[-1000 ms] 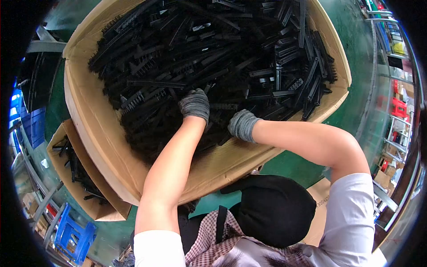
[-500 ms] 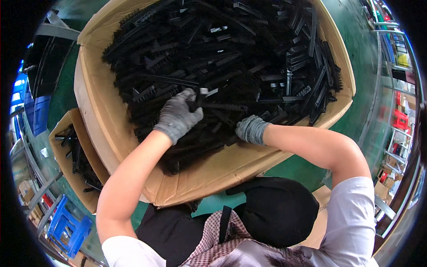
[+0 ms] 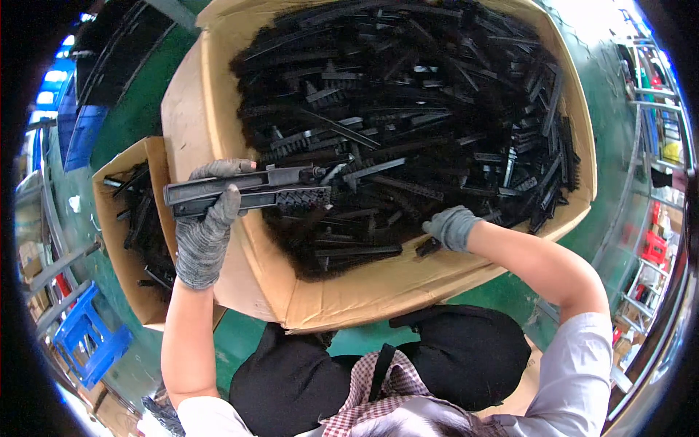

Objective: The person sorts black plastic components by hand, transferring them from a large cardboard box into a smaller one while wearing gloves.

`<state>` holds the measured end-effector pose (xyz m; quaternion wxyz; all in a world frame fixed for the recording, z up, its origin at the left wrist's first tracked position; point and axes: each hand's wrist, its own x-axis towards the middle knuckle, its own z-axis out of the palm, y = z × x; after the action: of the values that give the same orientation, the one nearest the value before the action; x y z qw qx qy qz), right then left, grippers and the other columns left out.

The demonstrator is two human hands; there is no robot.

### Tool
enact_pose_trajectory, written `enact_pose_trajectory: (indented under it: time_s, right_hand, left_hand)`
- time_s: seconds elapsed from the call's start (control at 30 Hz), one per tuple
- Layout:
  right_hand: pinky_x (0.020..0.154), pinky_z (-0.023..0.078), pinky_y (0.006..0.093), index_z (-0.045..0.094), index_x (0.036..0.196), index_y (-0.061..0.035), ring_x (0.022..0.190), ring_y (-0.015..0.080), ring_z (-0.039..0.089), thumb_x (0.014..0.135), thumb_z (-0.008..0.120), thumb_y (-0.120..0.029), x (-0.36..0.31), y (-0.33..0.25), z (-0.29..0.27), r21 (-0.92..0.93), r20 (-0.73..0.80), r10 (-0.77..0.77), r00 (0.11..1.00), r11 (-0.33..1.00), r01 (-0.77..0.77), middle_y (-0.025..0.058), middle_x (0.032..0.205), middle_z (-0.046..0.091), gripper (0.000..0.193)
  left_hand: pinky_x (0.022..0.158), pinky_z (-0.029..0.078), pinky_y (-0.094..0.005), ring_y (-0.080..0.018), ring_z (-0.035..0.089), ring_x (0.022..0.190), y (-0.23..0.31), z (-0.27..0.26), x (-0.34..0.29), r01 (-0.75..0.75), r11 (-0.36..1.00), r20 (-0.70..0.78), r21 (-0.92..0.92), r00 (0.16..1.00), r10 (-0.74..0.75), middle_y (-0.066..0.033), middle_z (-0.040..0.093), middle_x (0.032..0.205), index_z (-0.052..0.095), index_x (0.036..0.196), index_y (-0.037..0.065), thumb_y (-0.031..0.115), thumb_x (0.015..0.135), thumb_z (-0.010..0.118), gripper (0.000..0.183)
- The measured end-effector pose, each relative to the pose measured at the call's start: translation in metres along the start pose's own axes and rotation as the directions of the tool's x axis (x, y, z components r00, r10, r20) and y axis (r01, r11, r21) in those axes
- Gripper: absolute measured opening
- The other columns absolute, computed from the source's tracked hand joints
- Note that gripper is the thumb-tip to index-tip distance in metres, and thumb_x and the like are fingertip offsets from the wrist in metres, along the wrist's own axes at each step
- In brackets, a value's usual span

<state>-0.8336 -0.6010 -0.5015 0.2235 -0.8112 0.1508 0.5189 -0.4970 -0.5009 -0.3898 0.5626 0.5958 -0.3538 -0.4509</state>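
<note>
My left hand, in a grey knit glove, is closed round two long black plastic parts lying side by side. They stick out past the left wall of the large cardboard box, and their right ends show ridged teeth. Inside that box, near its front edge, my right hand wears the same kind of glove. Its fingers are curled at the end of a black plastic part, most of it hidden. A deep heap of similar black parts fills the box.
Left of the large box stands a smaller cardboard box with more black parts. A blue plastic stool is at the lower left on the green floor. Metal racks with goods line the right side.
My left hand has come up out of the heap and moved left over the box wall, now with two black parts. My right hand has shifted slightly right and down in the view.
</note>
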Motion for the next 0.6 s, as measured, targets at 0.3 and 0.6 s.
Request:
enact_pose_trajectory:
  time_s: [0.3, 0.6]
  right_hand:
    - [0.069, 0.047, 0.0251, 0.058, 0.094, -0.0028, 0.073, 0.0124, 0.056, 0.074, 0.066, -0.016, -0.106, -0.015, -0.121, 0.655, -0.7, 0.244, 0.671, 0.593, 0.467, 0.0055, 0.08, 0.061, 0.026]
    - [0.056, 0.046, 0.0198, 0.059, 0.095, -0.0009, 0.067, 0.0101, 0.056, 0.082, 0.058, -0.02, -0.088, -0.118, -0.233, 0.387, -0.919, 0.164, 0.359, 0.193, 0.902, 0.006, 0.081, 0.06, 0.024]
  left_hand:
    - [0.088, 0.042, -0.035, -0.0213, 0.054, 0.094, 0.015, -0.061, -0.035, -0.133, 0.989, -0.153, -0.067, 0.981, 0.122, -0.0144, 0.057, 0.099, 0.051, 0.098, 0.007, 0.026, 0.079, 0.064, 0.03]
    - [0.076, 0.045, -0.0273, -0.0133, 0.054, 0.085, 0.065, -0.188, -0.125, 0.059, 0.718, -0.519, 0.694, 0.732, 0.442, -0.0073, 0.058, 0.095, 0.054, 0.098, 0.005, 0.024, 0.082, 0.059, 0.025]
